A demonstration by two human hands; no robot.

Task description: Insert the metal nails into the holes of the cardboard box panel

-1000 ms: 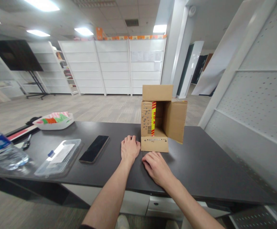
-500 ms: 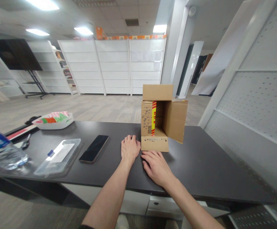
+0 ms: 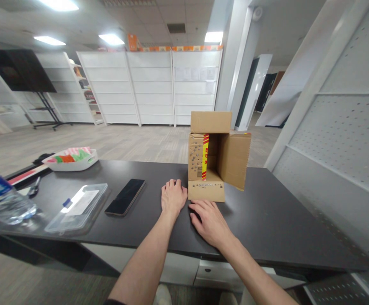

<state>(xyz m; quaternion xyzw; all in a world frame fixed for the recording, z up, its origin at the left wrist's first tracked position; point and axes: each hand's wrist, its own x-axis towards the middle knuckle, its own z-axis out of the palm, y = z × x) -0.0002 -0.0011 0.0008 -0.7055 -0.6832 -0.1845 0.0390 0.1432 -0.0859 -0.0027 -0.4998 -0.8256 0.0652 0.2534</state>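
Observation:
A cardboard box (image 3: 235,161) lies on its side on the dark table (image 3: 280,220), its opening facing me and its flaps folded out. Yellow and red tape runs down the left flap, and rows of small grey dots mark the left and bottom flaps. Just left of the bottom flap, my left hand (image 3: 173,197) rests palm down on the tabletop, fingers extended. My right hand (image 3: 208,220) lies flat in front of that flap, with fingertips near its front edge; whether they touch it I cannot tell. Neither hand holds anything.
To the left lie a black phone (image 3: 125,197) and a clear plastic case (image 3: 76,207) with a paper in it. Farther left are a water bottle (image 3: 4,199), a pen (image 3: 34,187) and a white basket (image 3: 73,165) of colourful items. A perforated white panel (image 3: 337,156) stands at the right.

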